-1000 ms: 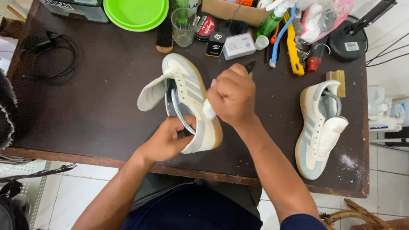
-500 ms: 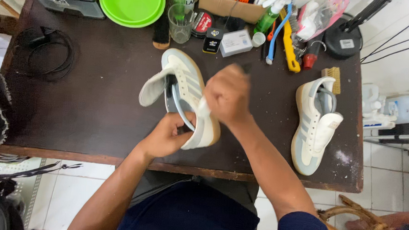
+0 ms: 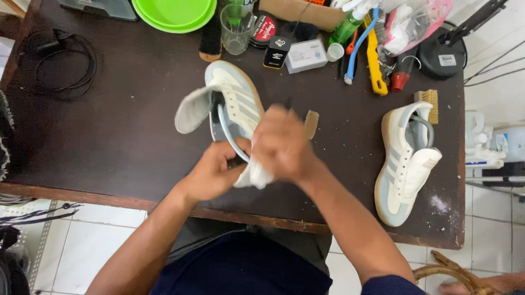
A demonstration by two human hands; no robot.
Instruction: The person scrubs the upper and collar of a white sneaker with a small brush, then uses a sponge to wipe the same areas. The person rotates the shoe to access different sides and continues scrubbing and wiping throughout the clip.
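both hands are gripping over the middle of the dark wooden surface [image 3: 95,133]: the left hand [image 3: 213,175] is closing its grip around the heel end of a cream sneaker [image 3: 235,104], fingers curling under where they are hidden, while the right hand [image 3: 282,144] is pressing together around a white cloth [image 3: 255,176] against the shoe's side. the right hand is blurring, so its fingers are hard to make out, and it is covering the rear half of the sneaker; only a bunch of cloth is showing below the fist. the shoe's tongue is flopping open to the left. a small tan block [image 3: 311,124] is peeking out just beside the right hand, partly hidden. well apart to the right, a second matching sneaker [image 3: 402,167] is lying on its sole near the surface's edge, with a wooden brush [image 3: 428,102] touching its toe end. along the far edge, a green bowl [image 3: 173,2] is being cut off by the top border, as is a cardboard box [image 3: 294,8] whose contents are hard to tell. between them a clear glass [image 3: 236,27] is standing, with a round red-and-black tin [image 3: 263,29] just beside it, then a small black box with a pale label [image 3: 276,51] and a flat grey rectangular packet [image 3: 305,55]. a green spray bottle [image 3: 348,27] is leaning near a yellow brush handle [image 3: 373,60]. a coiled black cable [image 3: 69,65] is lying at the far left.
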